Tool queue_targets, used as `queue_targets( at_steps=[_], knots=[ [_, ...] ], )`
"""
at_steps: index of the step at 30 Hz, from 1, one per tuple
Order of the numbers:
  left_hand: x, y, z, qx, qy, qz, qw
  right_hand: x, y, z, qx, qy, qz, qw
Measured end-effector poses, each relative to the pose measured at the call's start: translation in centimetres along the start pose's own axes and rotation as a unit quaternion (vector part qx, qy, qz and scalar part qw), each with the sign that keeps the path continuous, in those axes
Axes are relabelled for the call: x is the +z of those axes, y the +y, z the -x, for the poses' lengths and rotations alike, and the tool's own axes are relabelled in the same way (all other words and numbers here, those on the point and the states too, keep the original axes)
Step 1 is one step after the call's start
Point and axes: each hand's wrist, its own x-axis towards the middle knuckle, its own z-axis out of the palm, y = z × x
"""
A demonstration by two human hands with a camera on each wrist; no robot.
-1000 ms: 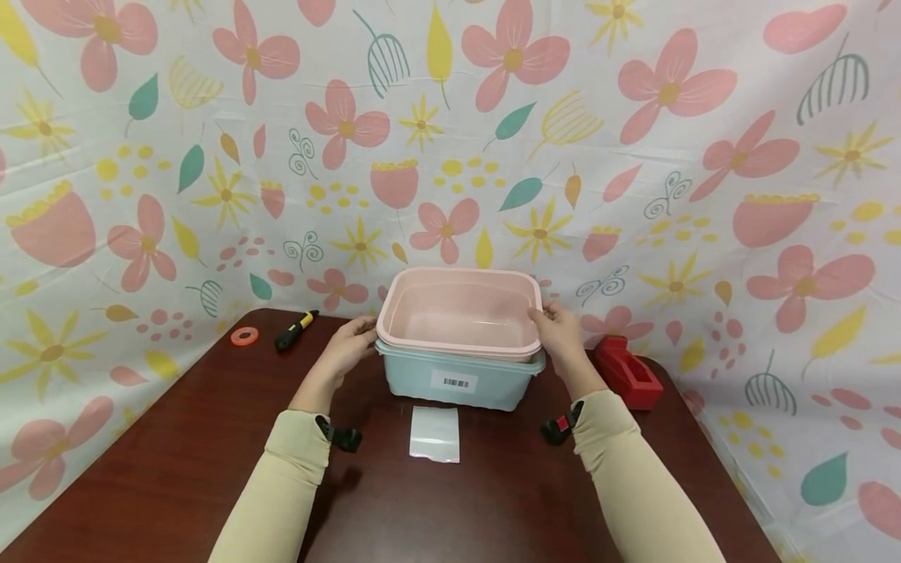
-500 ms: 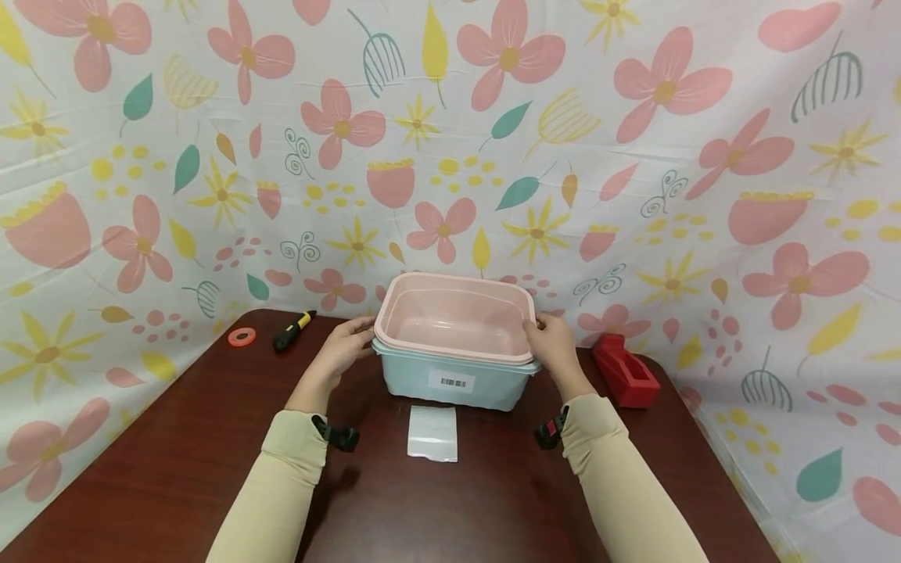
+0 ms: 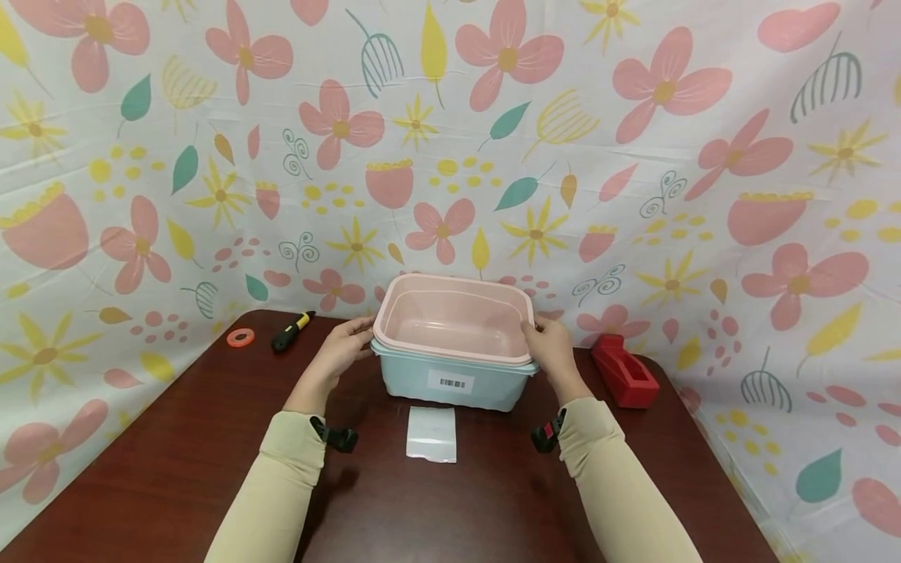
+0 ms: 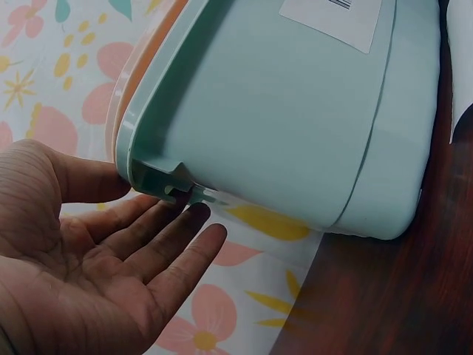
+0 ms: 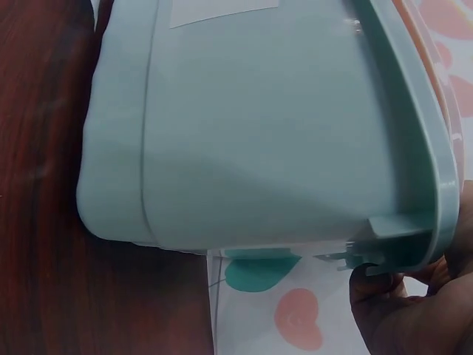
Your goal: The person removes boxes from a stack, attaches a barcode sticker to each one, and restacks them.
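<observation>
A pink plastic storage bin (image 3: 454, 317) sits nested inside a light blue one (image 3: 404, 379) on the table, its rim just above the blue rim. A white barcode label (image 3: 450, 381) is on the blue bin's front. My left hand (image 3: 343, 348) is at the left end, thumb tip against the rims and the other fingers loosely extended beneath, as the left wrist view shows. At the right end, my right hand (image 3: 552, 348) grips the rim, thumb over the pink edge and fingertips (image 5: 369, 281) curled under the blue rim's corner. The bins hide part of the right fingers.
In front of the bins lies a white rectangular packet (image 3: 432, 435). A red tape dispenser (image 3: 626, 375) stands at the right edge. Back left are a black-and-yellow utility knife (image 3: 292, 332) and an orange ring-shaped roll (image 3: 241, 337). A flower-patterned curtain (image 3: 450, 141) borders the table behind.
The pink bin has sunk deeper into the blue one, mostly at its right end, where a gap showed before. My right hand has come slightly down and left; the left has barely moved.
</observation>
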Motion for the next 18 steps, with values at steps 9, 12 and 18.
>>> queue_targets(
  at_steps=[9, 12, 18],
  knots=[
    [-0.48, 0.1, 0.28, 0.0, 0.0, -0.004, 1.0, 0.7, 0.1, -0.23, 0.006, -0.002, 0.016, 1.0],
    [-0.57, -0.01, 0.35, 0.002, -0.003, -0.004, 1.0, 0.91, 0.29, -0.27, 0.003, 0.004, 0.026, 1.0],
    [-0.69, -0.17, 0.62, 0.008, -0.01, -0.014, 0.9998, 1.04, 0.22, 0.02, -0.012, 0.022, 0.032, 0.999]
  ],
)
